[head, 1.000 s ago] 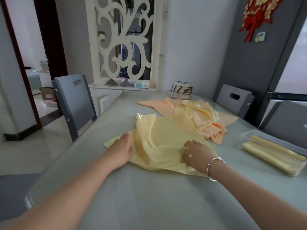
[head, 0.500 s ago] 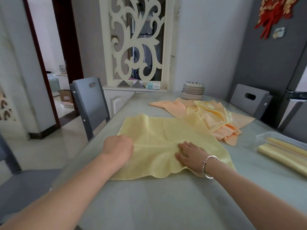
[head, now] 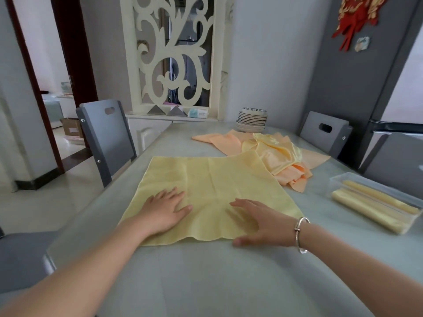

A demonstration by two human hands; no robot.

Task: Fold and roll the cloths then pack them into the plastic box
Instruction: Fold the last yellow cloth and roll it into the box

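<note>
Both hands lie spread flat on the yellow cloth: left hand near-left, right hand near-right. The plastic box at right is cut off by the frame edge, and its rolls blur together.

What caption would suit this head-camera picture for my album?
Both hands, left and right, press a yellow cloth flat beside a plastic box of rolled cloths.
</note>
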